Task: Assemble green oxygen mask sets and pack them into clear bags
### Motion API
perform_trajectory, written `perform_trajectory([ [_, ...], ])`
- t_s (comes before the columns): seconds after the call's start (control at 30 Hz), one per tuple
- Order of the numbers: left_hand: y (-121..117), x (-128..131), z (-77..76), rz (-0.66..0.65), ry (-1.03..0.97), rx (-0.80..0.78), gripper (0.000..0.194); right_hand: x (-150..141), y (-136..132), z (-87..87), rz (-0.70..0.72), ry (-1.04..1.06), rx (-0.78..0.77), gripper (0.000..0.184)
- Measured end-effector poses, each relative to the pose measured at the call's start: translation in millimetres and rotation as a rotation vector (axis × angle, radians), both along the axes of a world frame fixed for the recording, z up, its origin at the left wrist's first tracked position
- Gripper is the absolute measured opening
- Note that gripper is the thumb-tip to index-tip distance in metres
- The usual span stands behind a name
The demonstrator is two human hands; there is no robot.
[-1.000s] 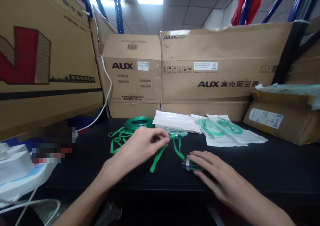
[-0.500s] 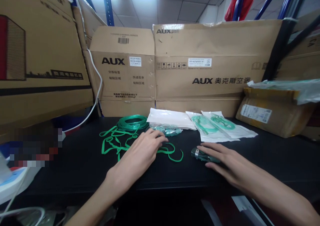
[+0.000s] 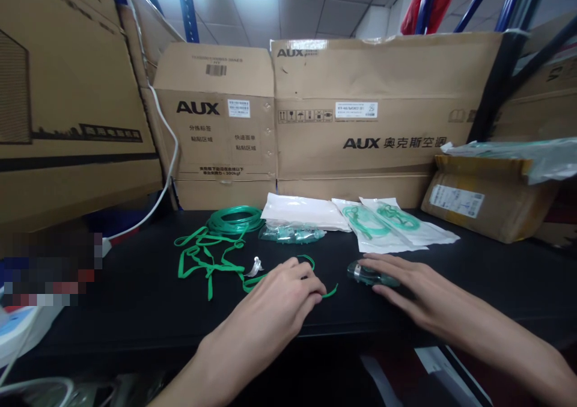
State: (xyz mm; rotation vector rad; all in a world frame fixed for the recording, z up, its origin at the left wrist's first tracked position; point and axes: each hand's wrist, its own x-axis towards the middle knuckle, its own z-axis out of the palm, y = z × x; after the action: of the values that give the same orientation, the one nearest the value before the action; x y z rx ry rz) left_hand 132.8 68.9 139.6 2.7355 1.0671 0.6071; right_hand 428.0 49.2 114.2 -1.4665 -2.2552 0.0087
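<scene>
My left hand [image 3: 288, 293] is closed low over a green elastic strap [image 3: 333, 291] on the black tabletop. The strap's end sticks out beyond its fingertips, while the palm hides the middle. Just left of this hand lies a small clear plastic connector [image 3: 255, 267]. My right hand [image 3: 412, 284] has its fingers over and its thumb below a clear green face mask [image 3: 360, 273] with a metal nose strip. Part of the mask is hidden under the fingers. More loose green straps [image 3: 210, 266] lie tangled to the left.
Behind the hands are a coil of green tubing [image 3: 237, 219], bagged green plastic parts [image 3: 293, 234], a white packet [image 3: 306, 210] and pouches with green tubing [image 3: 401, 217]. A cardboard box [image 3: 478, 199] stands at right. Large cartons [image 3: 383, 118] line the back. A white cable [image 3: 174, 142] hangs at left.
My left hand has come right and nearer to me along the green strap, uncovering the clear connector. My right hand stays on the mask. The view has shifted slightly.
</scene>
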Motion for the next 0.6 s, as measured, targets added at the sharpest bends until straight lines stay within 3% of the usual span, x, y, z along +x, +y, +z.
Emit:
perform_trajectory([
  [0.17,0,9,-1.5,0.060,-0.058,-0.077,0.017,-3,7,-4.4,0.028,0.065,0.003,0.046],
  [0.33,1,18,-10.4,0.036,-0.157,-0.097,0.018,-21,18,-7.3,0.084,0.196,0.044,0.037],
  [0.43,-1,20,-12.9,0.083,-0.256,-0.118,0.016,-38,14,-2.2,0.044,0.431,0.023,0.032],
  [0.6,-1,19,-8.1,0.152,-0.411,-0.186,0.018,-57,6,4.2,0.091,0.861,-0.227,0.046],
])
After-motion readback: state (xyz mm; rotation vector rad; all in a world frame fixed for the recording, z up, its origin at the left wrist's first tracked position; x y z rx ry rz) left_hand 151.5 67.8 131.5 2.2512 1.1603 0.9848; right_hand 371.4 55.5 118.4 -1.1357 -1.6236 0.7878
